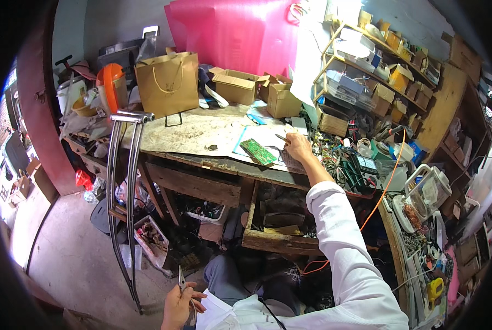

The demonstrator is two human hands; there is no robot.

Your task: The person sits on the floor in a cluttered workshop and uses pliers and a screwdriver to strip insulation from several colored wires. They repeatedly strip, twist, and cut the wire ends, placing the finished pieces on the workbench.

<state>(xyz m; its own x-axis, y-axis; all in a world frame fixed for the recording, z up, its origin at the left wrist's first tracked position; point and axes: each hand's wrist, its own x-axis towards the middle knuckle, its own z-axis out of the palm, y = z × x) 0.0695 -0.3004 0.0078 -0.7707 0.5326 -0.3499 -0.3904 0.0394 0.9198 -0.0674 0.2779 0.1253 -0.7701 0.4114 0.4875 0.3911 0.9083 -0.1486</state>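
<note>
Low in the picture, near my lap, my left hand (179, 307) grips needle-nose pliers (182, 280) with the jaws pointing up. My right hand (298, 147) reaches over the workbench (180, 138) and holds a small pointed tool (282, 139), its exact kind too small to tell. Just left of that hand lies a green circuit board (258, 152), solder side up, apart from the fingers. Under the board are paper sheets (246, 138), and a thin dark cable (275, 148) runs beside it. A small dark piece (211, 147) rests farther left on the bench.
Metal crutches (122, 165) lean at the bench's left. A paper bag (167, 84) and cardboard boxes (235, 86) stand behind. Tangled wires (332, 159) and a meter (366, 163) crowd the right. An orange cable (384, 196) hangs beside my right arm, above an open drawer (279, 241).
</note>
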